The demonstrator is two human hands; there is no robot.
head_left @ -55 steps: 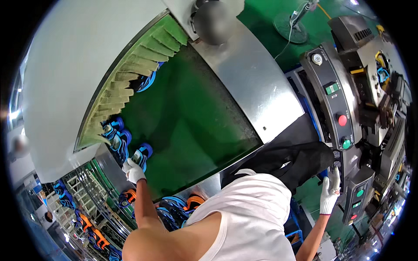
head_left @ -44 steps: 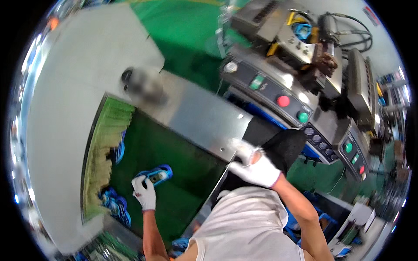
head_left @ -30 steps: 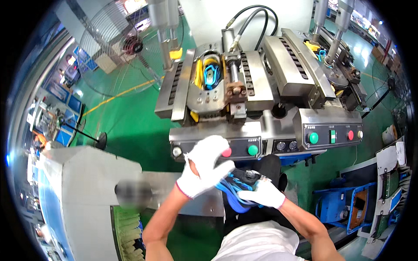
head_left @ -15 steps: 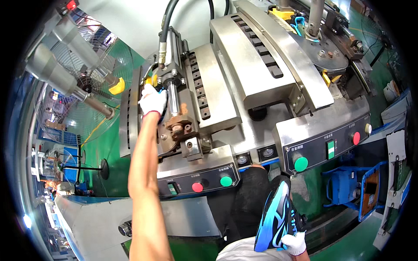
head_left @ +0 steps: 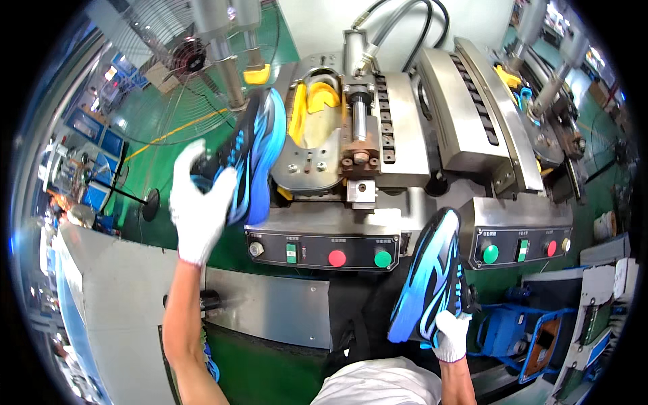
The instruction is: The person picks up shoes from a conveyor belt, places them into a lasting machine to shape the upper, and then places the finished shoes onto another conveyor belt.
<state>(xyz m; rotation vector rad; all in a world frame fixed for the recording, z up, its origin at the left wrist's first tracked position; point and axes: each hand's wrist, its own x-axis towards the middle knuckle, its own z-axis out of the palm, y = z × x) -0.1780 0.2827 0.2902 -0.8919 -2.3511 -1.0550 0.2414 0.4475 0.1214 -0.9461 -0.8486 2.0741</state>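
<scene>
Gloved in white, my left hand (head_left: 200, 209) is closed around a black and blue sneaker (head_left: 262, 152). It holds this shoe up at the left, toe upward, beside the press station. My right hand (head_left: 451, 337), also in a white glove, grips the heel end of a second matching sneaker (head_left: 432, 273) near my lap. That shoe points up and away from me, tilted to the right. Between the two shoes is the left press station's metal bed (head_left: 304, 179), with a curved yellow pad (head_left: 322, 98) and a yellow side strip (head_left: 298, 115) in it.
A control panel (head_left: 317, 251) with red and green buttons lies below the press bed; another panel (head_left: 506, 246) is to the right. Vertical press rods (head_left: 233, 81) stand at the upper left, before a large fan (head_left: 169, 74). Black hoses (head_left: 432, 27) curve behind the steel covers.
My left hand has come away from the press bed, back and to the left, and now holds a sneaker. The view has shifted. My right hand still holds its sneaker.
</scene>
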